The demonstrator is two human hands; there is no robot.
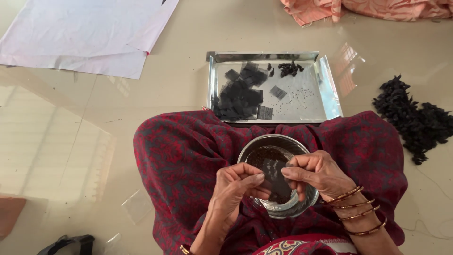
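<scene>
A person sits on the floor (165, 85) with a steel bowl (278, 141) in the lap, on red patterned cloth (184, 156). Both hands meet over the bowl: the left hand (233, 189) has its thumb and forefinger pressed together at the tips, and the right hand (316, 172) curls its fingers in towards them, pinching what looks like a small clear packet (278, 172); it is too small and see-through to be sure. The bowl holds a low layer of fine dark grains (269, 158), so plenty seems left to handle. Just beyond the knees lies a shiny tray (306, 101) with a spread of small flat dark packets (240, 92) heaped on its left half, a little clump of dark bits (290, 68) near its far edge, and loose specks scattered on its bare right part. Judging by that heap, a good number of packets are already laid out. A big pile of dark material (415, 120) sits on the floor to the right, well apart from the tray. Pale sheets (85, 33) lie far left, and a peach cloth (368, 9) lies at the top edge.
</scene>
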